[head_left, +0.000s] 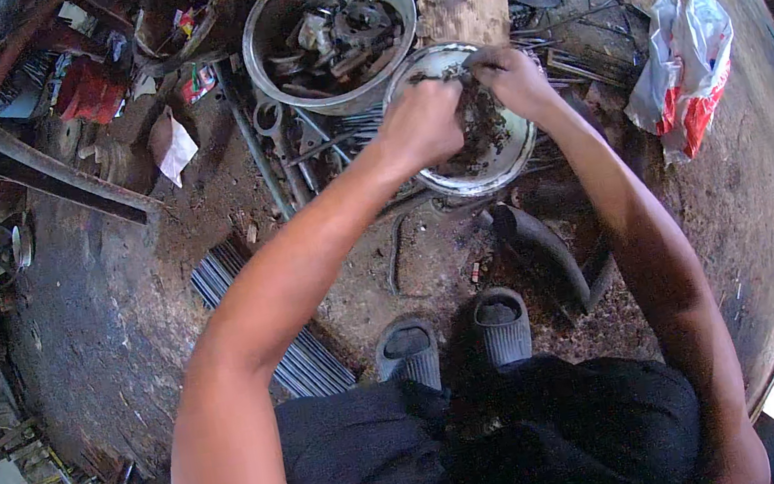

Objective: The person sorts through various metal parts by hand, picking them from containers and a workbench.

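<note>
Both my hands are over a white bowl (516,148) with a dark-edged rim, which holds dark, clumpy bits. My left hand (427,122) is closed in a fist at the bowl's left side, and whatever its fingers hold is hidden. On the far right side of the bowl, my right hand (511,80) has its fingers bent together, their tips dark. Something dark lies at those fingertips, too small to make out. Just beyond my left hand stands a large metal pot (262,77) filled with dark metal parts.
A flattened cardboard piece (462,12) lies behind the bowl. Metal rods (266,150) lie left of it, and a bundle of bars (310,361) is under my left arm. To the right are a curved dark piece (539,243) and a plastic bag (684,73).
</note>
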A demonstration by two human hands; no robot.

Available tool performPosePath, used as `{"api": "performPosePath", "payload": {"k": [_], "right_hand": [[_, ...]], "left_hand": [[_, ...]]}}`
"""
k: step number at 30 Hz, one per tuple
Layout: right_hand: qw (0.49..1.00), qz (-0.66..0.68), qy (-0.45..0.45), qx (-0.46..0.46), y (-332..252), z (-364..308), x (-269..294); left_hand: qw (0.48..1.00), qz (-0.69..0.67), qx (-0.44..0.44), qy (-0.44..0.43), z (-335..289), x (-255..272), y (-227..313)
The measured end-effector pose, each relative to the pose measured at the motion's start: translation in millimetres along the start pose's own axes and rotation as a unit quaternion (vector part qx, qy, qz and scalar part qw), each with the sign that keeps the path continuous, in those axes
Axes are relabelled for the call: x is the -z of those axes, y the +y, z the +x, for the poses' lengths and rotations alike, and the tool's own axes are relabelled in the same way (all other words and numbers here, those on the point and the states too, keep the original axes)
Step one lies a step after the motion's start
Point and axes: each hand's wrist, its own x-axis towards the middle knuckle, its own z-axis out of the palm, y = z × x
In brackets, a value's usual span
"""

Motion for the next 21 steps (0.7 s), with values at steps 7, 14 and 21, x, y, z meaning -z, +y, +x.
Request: {"api": "performPosePath", "payload": {"k": [7,14,21], "right_hand": [[0.995,-0.082,-0.053,-0.033,18.5,-15.7,-1.7],[0.989,-0.118,-0.076,-0.043,32.7,-15.3,-11.9],[0.990,-0.096,-0.102,-0.012,33.1,-19.0,-18.3]], "left_hand": [[0.997,0.038,0.073,0.003,-0.8,-23.6,-12.1],[0.989,0.127,0.072,0.001,7.6,-38.6,-22.7],[0.975,0.207,0.069,-0.044,11.6,-46.7,-24.7]]}}
